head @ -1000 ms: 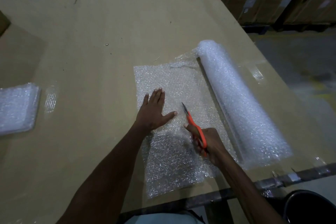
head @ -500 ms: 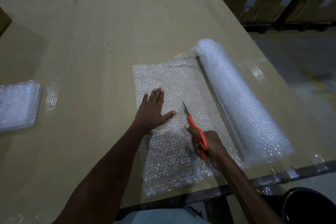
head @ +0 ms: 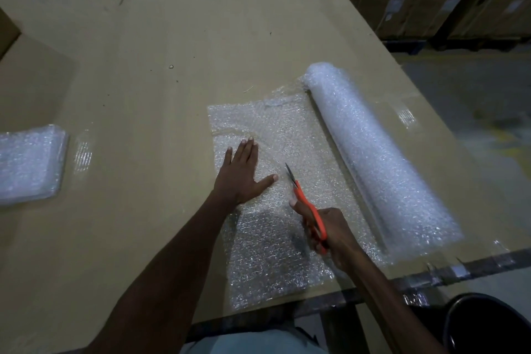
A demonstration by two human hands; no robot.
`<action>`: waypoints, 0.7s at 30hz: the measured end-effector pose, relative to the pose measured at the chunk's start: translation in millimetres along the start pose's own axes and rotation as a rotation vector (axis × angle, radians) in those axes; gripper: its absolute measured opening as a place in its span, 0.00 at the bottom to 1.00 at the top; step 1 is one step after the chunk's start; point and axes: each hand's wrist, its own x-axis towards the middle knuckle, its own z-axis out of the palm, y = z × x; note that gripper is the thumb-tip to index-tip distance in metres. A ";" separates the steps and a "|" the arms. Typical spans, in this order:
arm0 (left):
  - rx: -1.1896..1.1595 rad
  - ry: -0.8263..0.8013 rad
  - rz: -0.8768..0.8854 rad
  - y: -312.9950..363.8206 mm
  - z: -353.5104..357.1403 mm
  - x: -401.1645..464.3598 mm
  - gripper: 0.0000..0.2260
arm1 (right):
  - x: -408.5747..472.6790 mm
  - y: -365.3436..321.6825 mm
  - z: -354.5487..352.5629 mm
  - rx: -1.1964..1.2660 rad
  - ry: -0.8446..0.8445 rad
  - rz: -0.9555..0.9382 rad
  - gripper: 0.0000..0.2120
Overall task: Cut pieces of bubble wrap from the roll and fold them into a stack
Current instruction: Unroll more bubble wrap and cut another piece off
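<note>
A: We've got the desk [head: 143, 72], cardboard-topped, filling most of the view. On it the bubble wrap roll [head: 379, 158] lies right of centre, long axis running from far-left to near-right, near end close to the desk's front edge.

B: Look of it?

A: White, translucent, bubbled, glinting. The unrolled sheet [head: 267, 227] spreads left from the roll, flat, long side parallel to the roll; far corner by the roll's far end looks crumpled.

B: We see the stack?

A: Folded stack [head: 28, 164] at the far left edge of the desk, well apart from the sheet, partly cut off by the frame.

B: Hands?

A: Left hand [head: 244, 175] lies flat on the sheet's left part, fingers straight and spread, thumb out towards the blades. Right hand [head: 330, 230] has its grip curled round the orange handles of the scissors [head: 306, 204]; the blades point away from us and slightly left, into the sheet between left hand and roll. We can't tell how far the blades gape.
</note>
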 end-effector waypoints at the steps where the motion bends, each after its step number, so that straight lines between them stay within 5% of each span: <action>1: 0.001 -0.001 0.000 -0.3 0.0 -0.2 0.45 | 0.0 -1.8 1.5 0.000 0.004 0.006 0.24; 21: 0.007 -0.001 -0.019 -1.3 3.0 -8.6 0.47 | -4.5 5.8 -2.5 -0.016 0.001 0.027 0.21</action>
